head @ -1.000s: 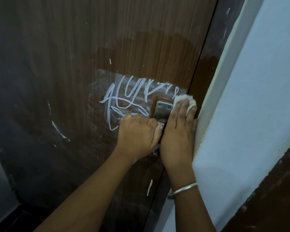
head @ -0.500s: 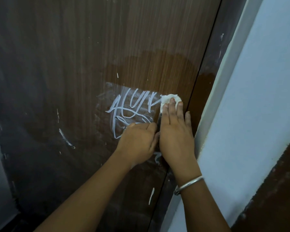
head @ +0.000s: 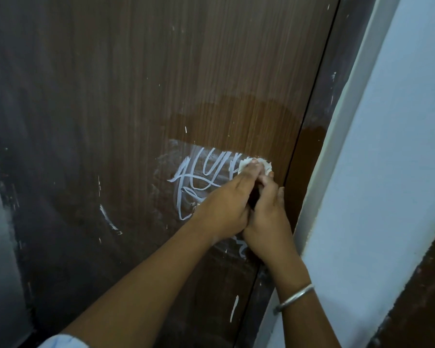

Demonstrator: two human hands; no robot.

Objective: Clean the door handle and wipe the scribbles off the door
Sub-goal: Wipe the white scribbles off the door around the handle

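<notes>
Wiping the scribbles at their right end | left hand lays straight fingers on our white cloth, right hand beside it, grip we cannot tell | most strokes unwiped on the door | handle hidden under our hands

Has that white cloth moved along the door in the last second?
Yes. The white cloth has slid left, away from the door's edge, onto the right end of the scribbles.

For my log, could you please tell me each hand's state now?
Left hand: open, fingers pressing the white cloth.
Right hand: fingers curled beside the cloth; grip cannot be told.
</notes>
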